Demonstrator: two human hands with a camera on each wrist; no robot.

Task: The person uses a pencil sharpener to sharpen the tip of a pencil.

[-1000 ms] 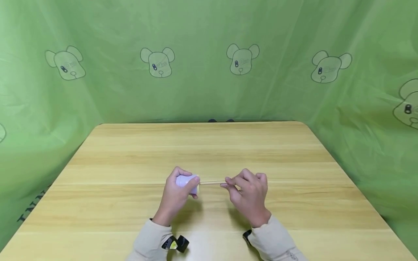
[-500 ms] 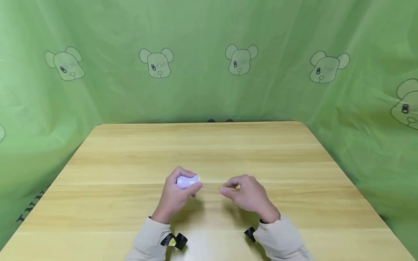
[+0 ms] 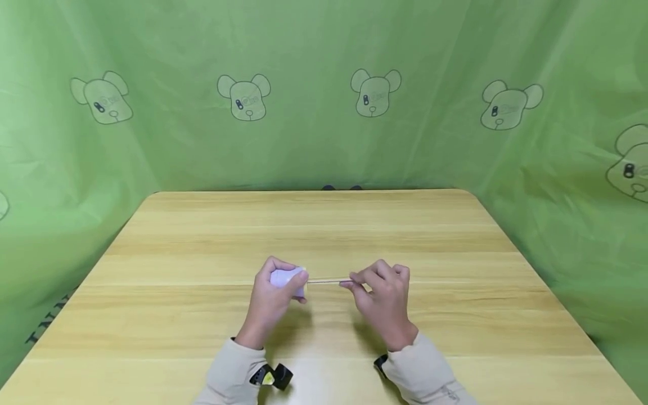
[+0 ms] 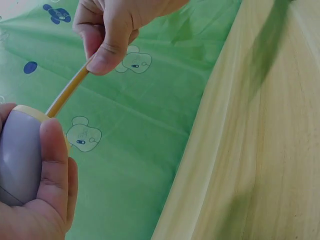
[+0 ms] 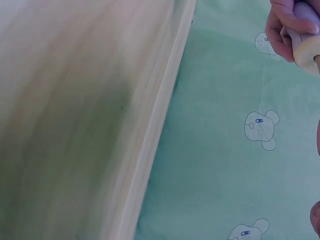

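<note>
My left hand grips a lilac, rounded pencil sharpener with a pale yellow end, held above the table. The thumb lies along its side in the left wrist view, and part of the sharpener's body is hidden by the hand. From the yellow end a thin yellow pencil runs level to the right. Thumb and fingertips of my right hand pinch the pencil's far part. Its inner tip is hidden inside the sharpener. In the right wrist view the hole sits in the cream-coloured end.
A light wooden table lies beneath both hands. Green cloth printed with bear heads hangs behind it and at the sides. Black straps with small devices sit at both wrists.
My right hand turned over and moved slightly right and down half a second ago, then turned back to nearly its earlier pose on the pencil. The left hand stays almost still with the sharpener.
</note>
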